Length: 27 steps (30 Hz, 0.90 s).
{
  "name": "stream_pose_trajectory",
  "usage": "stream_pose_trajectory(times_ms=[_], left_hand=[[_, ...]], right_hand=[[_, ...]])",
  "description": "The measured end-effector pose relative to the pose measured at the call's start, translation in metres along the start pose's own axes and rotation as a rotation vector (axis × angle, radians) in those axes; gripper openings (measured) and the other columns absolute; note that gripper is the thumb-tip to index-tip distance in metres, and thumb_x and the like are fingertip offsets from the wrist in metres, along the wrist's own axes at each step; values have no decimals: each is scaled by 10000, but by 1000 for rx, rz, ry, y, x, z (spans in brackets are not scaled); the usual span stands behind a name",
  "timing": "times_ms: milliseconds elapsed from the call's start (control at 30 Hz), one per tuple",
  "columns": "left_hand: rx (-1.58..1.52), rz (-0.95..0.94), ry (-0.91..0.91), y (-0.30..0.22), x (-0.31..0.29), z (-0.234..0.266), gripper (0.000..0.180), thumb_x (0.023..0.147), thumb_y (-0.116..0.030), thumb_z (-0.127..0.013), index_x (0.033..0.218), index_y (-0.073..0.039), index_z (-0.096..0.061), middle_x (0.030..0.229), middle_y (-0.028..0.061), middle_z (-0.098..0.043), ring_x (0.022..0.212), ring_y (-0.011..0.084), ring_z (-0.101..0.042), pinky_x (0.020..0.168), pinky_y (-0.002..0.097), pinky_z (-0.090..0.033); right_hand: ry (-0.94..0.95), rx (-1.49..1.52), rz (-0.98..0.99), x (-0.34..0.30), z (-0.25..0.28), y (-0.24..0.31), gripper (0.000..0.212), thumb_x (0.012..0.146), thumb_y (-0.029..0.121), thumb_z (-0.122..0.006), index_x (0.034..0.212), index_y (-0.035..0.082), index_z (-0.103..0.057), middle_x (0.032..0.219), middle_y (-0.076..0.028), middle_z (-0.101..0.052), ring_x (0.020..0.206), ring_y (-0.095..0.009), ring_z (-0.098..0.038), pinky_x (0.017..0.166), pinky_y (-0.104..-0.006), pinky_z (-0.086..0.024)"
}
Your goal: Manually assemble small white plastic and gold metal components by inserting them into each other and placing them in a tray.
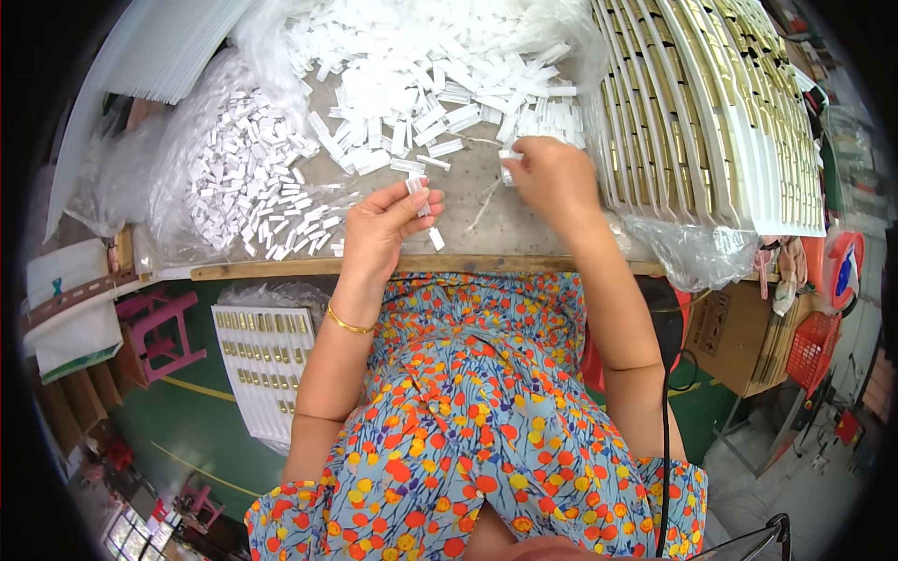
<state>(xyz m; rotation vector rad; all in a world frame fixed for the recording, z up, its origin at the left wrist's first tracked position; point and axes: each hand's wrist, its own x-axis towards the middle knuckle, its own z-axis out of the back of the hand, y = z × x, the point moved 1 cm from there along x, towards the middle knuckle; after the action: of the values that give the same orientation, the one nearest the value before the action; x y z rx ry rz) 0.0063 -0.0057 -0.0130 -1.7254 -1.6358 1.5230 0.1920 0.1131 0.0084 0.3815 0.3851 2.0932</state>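
Between the thumb and fingers of my left hand is a small clear-and-white plastic piece, held above the table's front part. My right hand is farther right with its fingers pinched on another translucent plastic piece, partly hidden by the fingertips. Beyond both hands spreads a heap of clear plastic pieces. Left of my left hand lies a pile of small white plastic pieces, some spilling toward the table edge. One loose white piece lies just below my left hand.
Stacked white trays of gold-coloured parts stand at the right, above a crumpled clear plastic bag. A wooden strip edges the table. Below left are a tray of gold parts and a pink stool. Cardboard stands lower right.
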Motion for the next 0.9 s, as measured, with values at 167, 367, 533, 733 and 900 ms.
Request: stream_pose_trajectory(times_ms=[167,367,533,733,900], left_hand=[[-4,1,14,0,-2,-5,279,813,-73,-616,1054,61,-569,921,169,-637,804,201,-642,671,243,-537],[-35,2,10,2,-4,-2,251,807,-69,-625,1014,68,-586,905,168,-639,780,198,-642,664,240,-531],[-40,18,13,4,-3,-6,247,807,-64,-624,1012,68,-587,899,166,-639,775,192,-641,660,239,-531],[-20,7,41,4,-4,-8,271,819,-75,-609,1049,63,-570,919,177,-637,799,208,-644,671,250,-538],[-15,14,34,5,-6,-4,277,816,-78,-613,1049,66,-569,919,178,-636,801,212,-642,671,251,-535]], right_hand=[[93,-232,-47,1,-20,8,166,710,166,-632,821,43,-618,721,-142,-617,670,-321,-601,622,-414,-479],[62,-48,13,4,-7,-3,82,681,39,-538,729,0,-591,711,-173,-602,675,-331,-612,620,-406,-492],[22,-133,152,2,-12,11,91,680,22,-553,755,-18,-583,763,-179,-585,703,-319,-602,615,-390,-499],[180,-273,100,15,-26,11,170,705,82,-597,857,6,-603,809,-179,-601,708,-313,-597,634,-374,-489],[236,333,-70,11,3,-16,261,746,81,-620,989,-17,-622,793,-121,-628,675,-192,-591,613,-289,-477]])
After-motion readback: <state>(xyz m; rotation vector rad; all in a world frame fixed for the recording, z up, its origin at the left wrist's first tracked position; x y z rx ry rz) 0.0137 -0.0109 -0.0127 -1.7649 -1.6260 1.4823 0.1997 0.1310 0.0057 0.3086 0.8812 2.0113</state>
